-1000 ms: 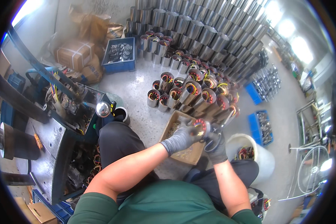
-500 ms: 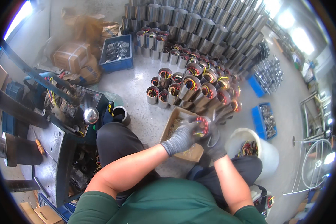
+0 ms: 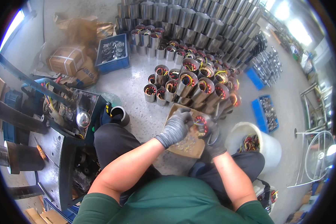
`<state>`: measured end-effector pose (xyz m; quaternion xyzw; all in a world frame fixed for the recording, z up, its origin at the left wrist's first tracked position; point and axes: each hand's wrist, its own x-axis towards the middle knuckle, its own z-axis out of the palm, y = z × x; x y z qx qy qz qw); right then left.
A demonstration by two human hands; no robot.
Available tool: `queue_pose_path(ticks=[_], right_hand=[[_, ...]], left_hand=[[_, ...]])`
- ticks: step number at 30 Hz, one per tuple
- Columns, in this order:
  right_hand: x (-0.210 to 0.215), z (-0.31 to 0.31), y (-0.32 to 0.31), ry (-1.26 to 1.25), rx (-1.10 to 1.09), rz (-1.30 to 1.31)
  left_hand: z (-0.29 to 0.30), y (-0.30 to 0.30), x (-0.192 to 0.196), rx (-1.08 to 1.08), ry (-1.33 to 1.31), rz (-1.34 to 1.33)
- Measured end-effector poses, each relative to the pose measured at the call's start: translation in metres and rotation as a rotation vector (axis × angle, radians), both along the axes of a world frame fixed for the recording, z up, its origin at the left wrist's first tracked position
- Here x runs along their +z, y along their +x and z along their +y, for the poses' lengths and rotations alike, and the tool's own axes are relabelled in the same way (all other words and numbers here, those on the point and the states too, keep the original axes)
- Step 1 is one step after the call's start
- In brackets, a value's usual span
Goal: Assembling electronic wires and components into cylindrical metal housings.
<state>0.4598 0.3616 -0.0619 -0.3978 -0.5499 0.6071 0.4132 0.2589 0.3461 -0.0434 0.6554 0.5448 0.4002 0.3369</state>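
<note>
My left hand (image 3: 176,127), in a grey glove, has its fingers curled at the near side of a motor stator (image 3: 201,125). Whether a wire is pinched in them is too blurred to see. The stator shows a ring of red coil ends and coloured wires at its open end. My right hand (image 3: 215,143), gloved too, is closed beside the stator's right side, with the metal loop of a pair of scissors (image 3: 212,139) showing at its fingers. Beneath both hands lies a cardboard box (image 3: 186,148) with small scraps on its bottom.
Several metal cylinders with wound stators (image 3: 186,83) stand ahead, before tall stacks of bare cylinders (image 3: 186,20). At right is a white bucket (image 3: 270,153) of wire bits, with blue bins (image 3: 264,114) beyond. A metal bench (image 3: 50,149) stands at left.
My left hand has drawn back a little to the left from the stator, uncovering more of its coil ring. The right hand has stayed nearly in place. The view has shifted slightly.
</note>
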Motion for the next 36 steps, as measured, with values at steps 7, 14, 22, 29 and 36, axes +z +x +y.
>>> queue_pose_path(ticks=[7, 14, 22, 29, 36], right_hand=[[0.012, 0.027, 0.027, -0.162, -0.244, 0.472], [0.004, 0.009, 0.018, 0.08, -0.288, -0.099], [0.022, 0.009, 0.006, -0.08, -0.231, 0.542], [0.029, -0.014, -0.016, 0.159, -0.422, 0.203], [-0.006, -0.027, -0.019, 0.066, -0.076, 0.037]], left_hand=[[0.005, -0.026, 0.008, -0.041, -0.1, 0.222], [0.012, -0.032, -0.013, 0.07, -0.301, -0.525], [-0.007, -0.02, -0.045, 0.575, -0.658, -0.899], [-0.011, -0.001, -0.021, -0.119, -0.423, -0.754], [0.01, -0.007, -0.031, 0.019, -0.267, -0.972]])
